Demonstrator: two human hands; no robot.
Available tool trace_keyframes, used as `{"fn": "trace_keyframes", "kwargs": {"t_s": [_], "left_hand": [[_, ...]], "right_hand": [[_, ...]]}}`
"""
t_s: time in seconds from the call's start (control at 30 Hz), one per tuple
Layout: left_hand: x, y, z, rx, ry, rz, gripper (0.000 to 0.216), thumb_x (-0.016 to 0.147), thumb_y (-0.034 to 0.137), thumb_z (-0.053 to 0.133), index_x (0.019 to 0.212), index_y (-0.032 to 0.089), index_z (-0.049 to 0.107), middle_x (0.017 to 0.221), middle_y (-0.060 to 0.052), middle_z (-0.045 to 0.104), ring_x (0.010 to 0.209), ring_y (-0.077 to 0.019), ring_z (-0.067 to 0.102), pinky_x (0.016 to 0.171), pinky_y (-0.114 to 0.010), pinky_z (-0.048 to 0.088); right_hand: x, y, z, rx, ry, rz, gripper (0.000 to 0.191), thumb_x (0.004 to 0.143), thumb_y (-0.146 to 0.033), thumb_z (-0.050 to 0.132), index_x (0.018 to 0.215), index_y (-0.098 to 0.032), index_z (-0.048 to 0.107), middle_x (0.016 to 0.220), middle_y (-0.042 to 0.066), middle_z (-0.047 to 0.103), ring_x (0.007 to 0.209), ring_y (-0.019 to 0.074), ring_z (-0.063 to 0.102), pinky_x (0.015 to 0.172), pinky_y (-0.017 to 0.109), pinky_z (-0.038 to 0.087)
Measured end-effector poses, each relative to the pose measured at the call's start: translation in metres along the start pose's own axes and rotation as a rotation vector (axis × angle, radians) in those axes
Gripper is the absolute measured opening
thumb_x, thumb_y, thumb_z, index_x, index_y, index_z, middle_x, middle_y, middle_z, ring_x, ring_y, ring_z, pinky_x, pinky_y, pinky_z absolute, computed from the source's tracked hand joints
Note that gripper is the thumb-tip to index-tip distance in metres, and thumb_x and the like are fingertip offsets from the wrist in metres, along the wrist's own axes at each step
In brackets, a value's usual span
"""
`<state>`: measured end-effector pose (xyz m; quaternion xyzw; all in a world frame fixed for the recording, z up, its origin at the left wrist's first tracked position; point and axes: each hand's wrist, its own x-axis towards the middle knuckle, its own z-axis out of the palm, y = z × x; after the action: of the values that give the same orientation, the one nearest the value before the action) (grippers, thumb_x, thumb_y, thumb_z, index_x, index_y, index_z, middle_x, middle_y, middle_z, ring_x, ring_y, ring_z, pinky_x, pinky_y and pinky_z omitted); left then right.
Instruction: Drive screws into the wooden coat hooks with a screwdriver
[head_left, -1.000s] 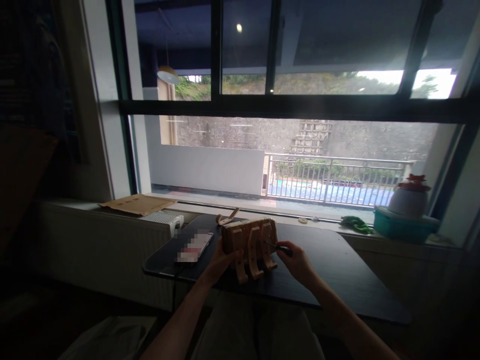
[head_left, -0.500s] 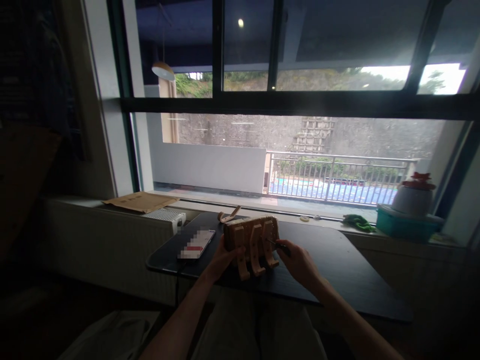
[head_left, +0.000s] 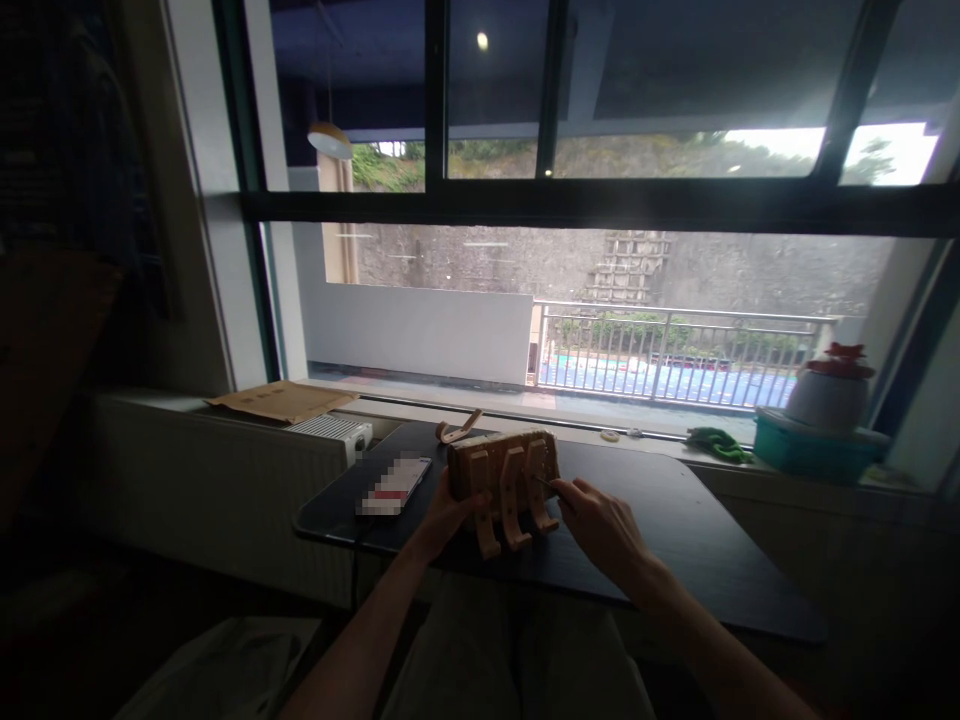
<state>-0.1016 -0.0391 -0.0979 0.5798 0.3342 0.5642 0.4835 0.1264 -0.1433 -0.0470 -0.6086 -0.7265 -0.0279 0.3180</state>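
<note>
My left hand (head_left: 448,515) grips the left side of a wooden hook rack (head_left: 495,490), its thumb across the front. The rack is a light-brown block tilted up towards me, with three curved wooden hooks side by side on its face. My right hand (head_left: 596,510) is closed round a screwdriver (head_left: 547,484); its thin shaft points left at the rightmost hook, and the fingers cover the handle. Whether the tip sits in a screw is too small to tell. A loose wooden hook (head_left: 459,430) lies on the dark table (head_left: 660,540) behind the rack.
A phone (head_left: 396,485) with a cable lies on the table's left. A brown envelope (head_left: 285,400) rests on the sill by the radiator (head_left: 225,490). Along the sill to the right are a tape roll (head_left: 610,436), a green cloth (head_left: 716,444) and a teal box (head_left: 817,440).
My right hand has turned over the screwdriver, and its dark handle, seen before, is now covered by the fingers. The left hand and the rack have stayed nearly still.
</note>
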Motion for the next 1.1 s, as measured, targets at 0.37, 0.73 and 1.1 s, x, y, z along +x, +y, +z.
{"fn": "trace_keyframes", "kwargs": {"t_s": [0.37, 0.73, 1.1], "left_hand": [[0.000, 0.002, 0.001, -0.027, -0.004, -0.002, 0.067, 0.057, 0.030, 0.079, 0.115, 0.018, 0.048, 0.112, -0.008, 0.064, 0.111, -0.0304, 0.057, 0.091, -0.039, 0.049], [-0.002, 0.004, 0.002, -0.022, 0.004, -0.015, 0.069, 0.057, 0.029, 0.080, 0.117, 0.017, 0.050, 0.117, -0.010, 0.062, 0.109, -0.0293, 0.059, 0.088, -0.038, 0.051], [-0.001, 0.004, 0.002, -0.030, 0.015, 0.008, 0.066, 0.055, 0.030, 0.081, 0.113, 0.016, 0.052, 0.107, -0.008, 0.065, 0.105, -0.0296, 0.060, 0.087, -0.040, 0.050]], "right_hand": [[0.006, 0.016, 0.015, 0.068, 0.062, 0.100, 0.033, 0.094, -0.035, 0.038, 0.110, -0.020, 0.062, 0.095, 0.003, 0.073, 0.084, 0.0172, 0.067, 0.066, 0.024, 0.048], [-0.002, -0.003, 0.000, -0.093, 0.025, -0.045, 0.033, 0.087, -0.016, 0.044, 0.114, -0.024, 0.062, 0.097, 0.006, 0.068, 0.081, 0.0203, 0.064, 0.061, 0.027, 0.037], [0.005, 0.016, 0.015, 0.017, 0.089, 0.128, 0.034, 0.094, -0.035, 0.035, 0.107, -0.020, 0.063, 0.090, 0.004, 0.073, 0.081, 0.0180, 0.068, 0.062, 0.025, 0.046]]}}
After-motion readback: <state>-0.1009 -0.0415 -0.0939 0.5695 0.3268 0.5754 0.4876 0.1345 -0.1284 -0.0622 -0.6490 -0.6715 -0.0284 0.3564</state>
